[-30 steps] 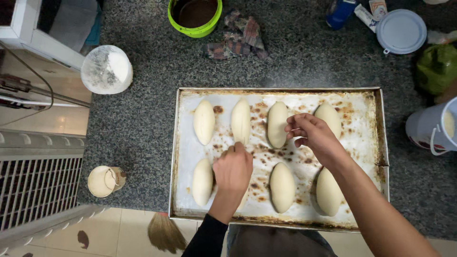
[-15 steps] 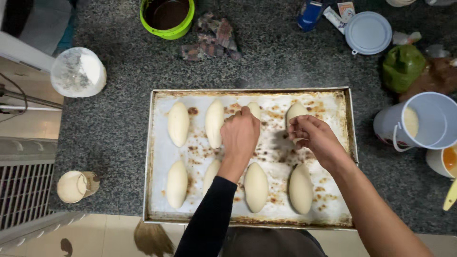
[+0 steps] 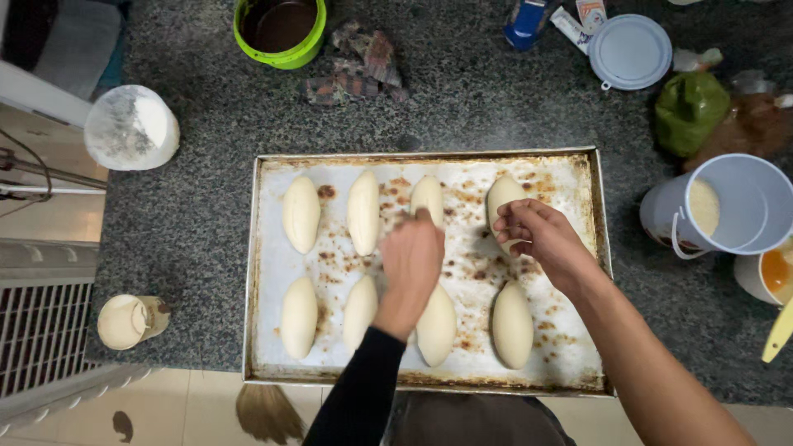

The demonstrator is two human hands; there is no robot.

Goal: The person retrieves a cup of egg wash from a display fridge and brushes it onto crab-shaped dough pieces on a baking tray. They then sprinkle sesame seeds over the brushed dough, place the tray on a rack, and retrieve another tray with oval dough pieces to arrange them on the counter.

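A metal baking tray [image 3: 263, 264] lined with stained paper sits on a dark granite counter. Several oval raw dough pieces lie on it in two rows. My left hand [image 3: 410, 260], in a black sleeve, reaches over the tray's middle with its fingertips on the third dough piece [image 3: 427, 196] of the far row. My right hand [image 3: 541, 239] curls its fingers around the lower end of the far-right dough piece [image 3: 502, 198]. Near-row pieces [image 3: 512, 324] lie untouched below both hands.
A green bowl [image 3: 281, 33] and a crumpled cloth [image 3: 355, 62] lie beyond the tray. A white floured container [image 3: 130, 128] stands left, a small cup [image 3: 125, 320] near the counter's front edge. At right stand a white pitcher [image 3: 731, 206], a round lid [image 3: 632, 51] and a green bag [image 3: 690, 111].
My left hand moved from the near row up to the third far-row dough piece. My right hand stayed at the far-right piece. The camera view shifted a little.
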